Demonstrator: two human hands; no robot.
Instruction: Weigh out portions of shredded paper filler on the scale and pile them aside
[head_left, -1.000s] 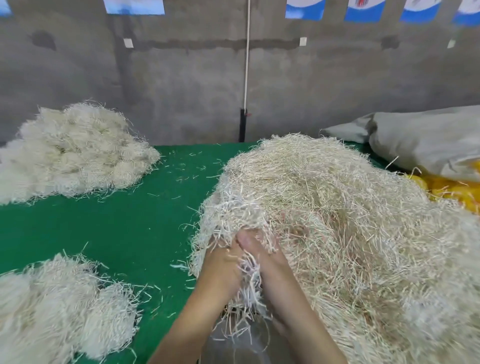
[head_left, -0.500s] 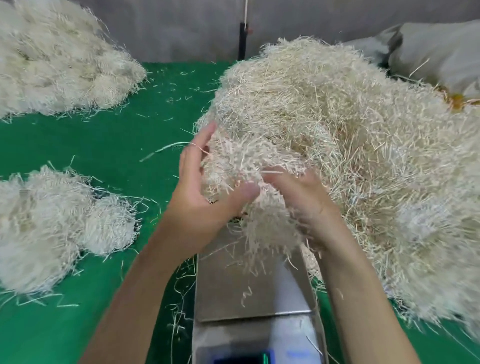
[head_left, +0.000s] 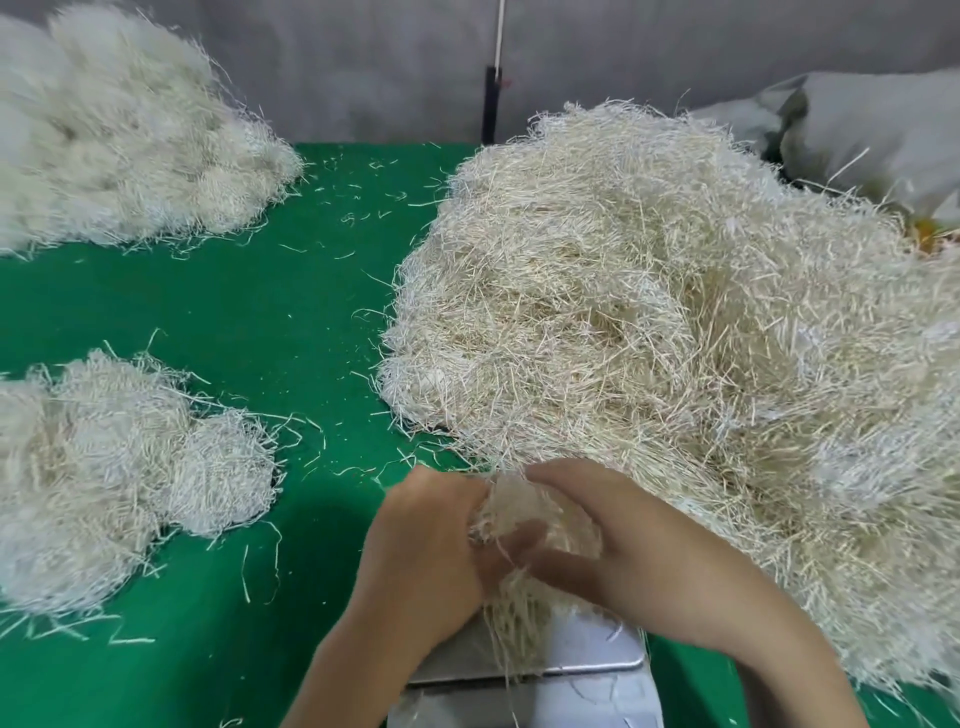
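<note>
Two bare hands are in view, the left hand (head_left: 431, 540) and the right hand (head_left: 623, 540). Each joins a bare forearm, the left forearm (head_left: 358, 665) and the right forearm (head_left: 779, 660), uncovered down to the lower frame edge.

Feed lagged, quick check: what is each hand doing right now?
Left hand: grips the clump of shredded paper above the scale.
Right hand: fingers curled over the same clump, holding it.

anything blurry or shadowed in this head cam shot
Head view: the far-left pile is smeared by blur, while the big heap shows crisp strands; same head view: the left hand and right hand gripping the clump look soft, and a shadow darkens the green table beside the left hand.
</note>
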